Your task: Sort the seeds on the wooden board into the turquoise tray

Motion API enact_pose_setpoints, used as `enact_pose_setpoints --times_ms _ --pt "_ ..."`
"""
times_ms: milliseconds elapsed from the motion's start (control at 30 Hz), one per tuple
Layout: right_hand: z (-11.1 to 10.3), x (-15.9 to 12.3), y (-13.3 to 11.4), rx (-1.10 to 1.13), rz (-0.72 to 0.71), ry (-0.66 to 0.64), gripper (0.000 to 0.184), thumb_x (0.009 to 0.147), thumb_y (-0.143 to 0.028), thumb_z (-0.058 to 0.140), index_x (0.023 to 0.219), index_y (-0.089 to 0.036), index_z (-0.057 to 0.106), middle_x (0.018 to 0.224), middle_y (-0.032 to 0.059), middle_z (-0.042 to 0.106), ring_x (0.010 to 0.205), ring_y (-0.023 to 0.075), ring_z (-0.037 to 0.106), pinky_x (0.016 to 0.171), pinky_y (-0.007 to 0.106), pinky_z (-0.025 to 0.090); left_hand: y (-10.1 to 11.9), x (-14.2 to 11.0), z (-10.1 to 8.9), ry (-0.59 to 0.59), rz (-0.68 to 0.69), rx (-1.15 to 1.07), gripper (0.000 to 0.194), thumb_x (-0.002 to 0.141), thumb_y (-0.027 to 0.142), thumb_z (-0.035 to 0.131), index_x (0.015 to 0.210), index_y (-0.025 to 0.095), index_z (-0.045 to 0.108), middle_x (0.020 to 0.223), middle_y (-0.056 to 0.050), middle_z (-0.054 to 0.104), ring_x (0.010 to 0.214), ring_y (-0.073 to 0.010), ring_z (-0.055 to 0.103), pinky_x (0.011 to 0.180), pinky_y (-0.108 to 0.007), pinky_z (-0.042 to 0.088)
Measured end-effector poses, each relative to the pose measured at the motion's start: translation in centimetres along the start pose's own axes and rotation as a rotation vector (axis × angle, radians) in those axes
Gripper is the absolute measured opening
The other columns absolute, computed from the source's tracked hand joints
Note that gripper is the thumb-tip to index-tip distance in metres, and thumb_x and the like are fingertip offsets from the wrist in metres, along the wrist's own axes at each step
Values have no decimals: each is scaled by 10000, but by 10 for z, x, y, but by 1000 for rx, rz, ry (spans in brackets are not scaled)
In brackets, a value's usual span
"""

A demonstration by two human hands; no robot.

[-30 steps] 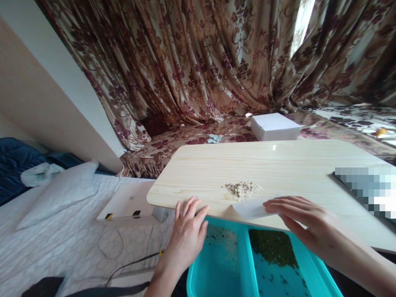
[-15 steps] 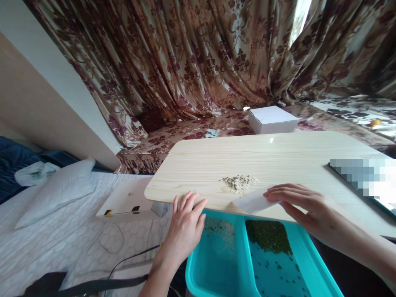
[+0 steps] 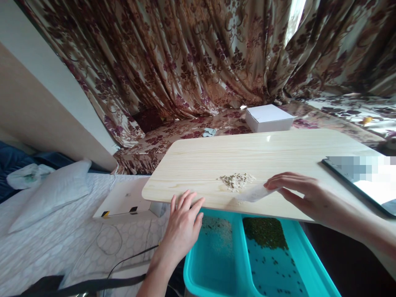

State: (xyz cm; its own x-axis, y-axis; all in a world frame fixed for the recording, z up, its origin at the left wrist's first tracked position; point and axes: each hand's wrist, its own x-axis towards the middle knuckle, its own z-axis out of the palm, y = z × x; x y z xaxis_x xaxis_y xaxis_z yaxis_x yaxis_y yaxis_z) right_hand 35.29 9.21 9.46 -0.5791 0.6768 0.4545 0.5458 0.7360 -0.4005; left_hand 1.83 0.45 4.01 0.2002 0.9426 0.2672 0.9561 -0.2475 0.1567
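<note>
My right hand (image 3: 297, 192) pinches a thin, whitish translucent card (image 3: 254, 194), its lower edge at the tabletop. Just beyond the card lies a small pile of pale grains mixed with green ones (image 3: 237, 180) on the light wooden table (image 3: 198, 161). With fingers spread, my left hand (image 3: 185, 218) rests at the table's near edge and holds nothing. Below that edge is a turquoise divided tray (image 3: 213, 268). Its left compartment has a scatter of pale grains (image 3: 221, 231) with some green bits; the right one holds a heap of green grains (image 3: 267, 232) and loose ones.
A dark-edged flat device (image 3: 355, 187), partly pixelated, lies on the table's right side. Behind the table stand a white box (image 3: 269, 118) and a small bluish cloth (image 3: 209, 132). To the left, a bed carries a pillow (image 3: 55, 192), a white case (image 3: 122, 200) and cables.
My right hand has lifted the card slightly and moved it away from the table's near edge, closer to the pile. My left hand keeps its place at the edge. The view has shifted a little.
</note>
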Motion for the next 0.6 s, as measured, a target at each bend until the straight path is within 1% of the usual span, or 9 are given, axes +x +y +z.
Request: enact_pose_setpoints --times_ms 100,167,267,367,433,500,600 --pt "-6 -7 7 -11 16 12 255 962 -255 508 987 -225 760 997 117 790 914 245 754 817 372 611 0 0 0 20 -4 -14 387 977 165 494 1310 247 672 1409 -107 638 1404 -308 494 1190 -642 335" --pt "-10 -9 7 -11 19 20 246 958 -270 519 979 -229 761 995 120 787 917 250 750 816 373 610 1 0 -1 24 -4 -17 385 976 165 496 1308 247 673 1406 -105 640 1404 -308 493 1190 -641 334" --pt "-10 -4 -3 13 12 -4 239 955 -248 518 969 -227 756 1003 117 785 919 249 749 805 374 614 0 0 -1 10 0 -7 387 983 167 478 1313 235 669 1411 -111 637 1408 -314 485 1183 -654 332" --pt "-6 5 -15 56 -9 -39 252 957 -220 500 965 -213 751 1013 115 785 939 238 746 822 374 615 0 1 0 6 5 1 389 985 166 468 1312 230 668 1412 -112 638 1409 -312 483 1184 -652 329" --pt "-4 10 -18 75 -14 -70 265 956 -223 489 946 -213 754 1012 115 786 946 237 744 834 385 614 -1 0 0 17 7 -1 383 980 169 482 1304 243 673 1408 -106 642 1405 -306 487 1191 -645 320" --pt "-5 11 -14 79 -5 -95 281 949 -235 480 921 -218 759 1008 121 786 943 243 742 832 398 613 -1 0 1 28 6 -5 381 976 171 493 1300 254 675 1407 -100 643 1401 -300 490 1199 -639 309" --pt "-10 7 -4 59 9 -83 299 936 -240 466 897 -223 762 994 133 785 937 255 737 823 406 609 -1 0 1 30 1 -8 381 976 171 494 1301 255 675 1413 -101 637 1402 -298 491 1204 -636 305"
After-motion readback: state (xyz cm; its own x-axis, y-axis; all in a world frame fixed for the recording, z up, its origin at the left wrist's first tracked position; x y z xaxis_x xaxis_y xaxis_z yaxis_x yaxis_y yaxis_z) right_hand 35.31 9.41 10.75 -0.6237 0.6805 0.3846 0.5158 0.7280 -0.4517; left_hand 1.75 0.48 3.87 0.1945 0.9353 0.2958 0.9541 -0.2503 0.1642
